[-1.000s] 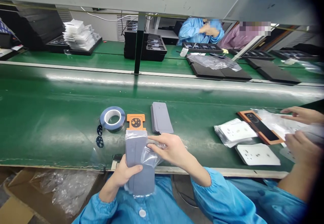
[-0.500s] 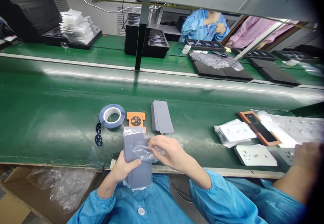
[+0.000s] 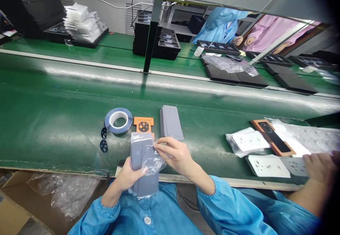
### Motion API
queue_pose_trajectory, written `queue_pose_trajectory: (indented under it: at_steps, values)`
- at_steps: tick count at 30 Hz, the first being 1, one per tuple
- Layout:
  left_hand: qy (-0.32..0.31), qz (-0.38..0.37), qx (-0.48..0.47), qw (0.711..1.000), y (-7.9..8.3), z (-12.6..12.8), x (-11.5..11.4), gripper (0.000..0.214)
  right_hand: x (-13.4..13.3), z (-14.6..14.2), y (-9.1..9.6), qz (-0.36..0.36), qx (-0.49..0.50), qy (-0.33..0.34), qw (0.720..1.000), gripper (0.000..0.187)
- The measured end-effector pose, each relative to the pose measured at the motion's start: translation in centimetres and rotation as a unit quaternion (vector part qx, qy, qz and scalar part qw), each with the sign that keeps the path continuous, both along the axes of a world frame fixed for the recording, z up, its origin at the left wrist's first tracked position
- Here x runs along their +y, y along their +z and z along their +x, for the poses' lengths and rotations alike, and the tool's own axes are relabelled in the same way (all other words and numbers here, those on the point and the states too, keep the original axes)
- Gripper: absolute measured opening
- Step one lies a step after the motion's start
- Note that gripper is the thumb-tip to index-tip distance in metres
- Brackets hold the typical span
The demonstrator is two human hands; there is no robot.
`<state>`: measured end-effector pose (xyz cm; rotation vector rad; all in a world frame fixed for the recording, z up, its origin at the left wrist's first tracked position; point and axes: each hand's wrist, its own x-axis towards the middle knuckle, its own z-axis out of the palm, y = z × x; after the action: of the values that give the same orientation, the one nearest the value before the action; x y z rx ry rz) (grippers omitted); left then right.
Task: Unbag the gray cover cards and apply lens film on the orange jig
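Observation:
My left hand (image 3: pixel 127 176) is wrapped round a stack of grey phone-shaped sheets (image 3: pixel 146 186) in clear plastic, upright in front of my chest, thumb across its face. Crumpled clear plastic film (image 3: pixel 152 161) lies over the stack's middle, and my right hand (image 3: pixel 177 156) pinches its upper right edge. Just beyond the stack sits an orange jig (image 3: pixel 143 120) with a black disc-like piece with holes. Left of it are a roll of blue tape (image 3: pixel 108 122) and two dark pieces with holes (image 3: pixel 103 145). A second pile of grey sheets (image 3: pixel 172 121) lies behind my right hand.
At right, a co-worker's hand (image 3: pixel 318 167) rests near white hole-punched sheets (image 3: pixel 269 166), bagged sheets (image 3: pixel 248 139) and an orange frame (image 3: pixel 285 153) around a black phone-shaped panel. A cardboard box (image 3: pixel 29 196) with plastic stands lower left. Black trays (image 3: pixel 167 45) line the far bench beyond a post (image 3: pixel 151 40).
My right hand has lifted slightly, drawing the film up and spreading it more over the stack. Across the bench, a person in blue has leaned over. My left hand keeps its hold.

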<state>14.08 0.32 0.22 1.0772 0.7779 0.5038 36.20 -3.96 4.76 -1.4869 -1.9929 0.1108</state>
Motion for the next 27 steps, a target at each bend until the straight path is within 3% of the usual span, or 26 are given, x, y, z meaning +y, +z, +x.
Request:
queue_pose_trajectory:
  at_steps: [6, 16, 23, 27]
  values:
    - [-0.007, -0.005, -0.001, 1.000, -0.1, 0.0, 0.1, 0.043, 0.1, -0.6, -0.3, 0.026, -0.016, 0.018, 0.999, 0.017]
    - [-0.026, 0.009, 0.004, 1.000, 0.2, 0.0, 0.2, 0.036, 0.3, -0.4, -1.1, 0.007, 0.062, 0.020, 0.998, 0.015]
    - [-0.018, 0.001, -0.005, 1.000, 0.5, 0.1, 0.3, 0.039, 0.4, -0.8, -0.6, 0.109, -0.047, 0.025, 0.993, 0.016]
    - [-0.015, 0.001, -0.008, 1.000, 0.8, 0.2, 0.4, 0.039, 0.2, -0.9, -0.6, 0.119, -0.080, 0.026, 0.989, 0.016]
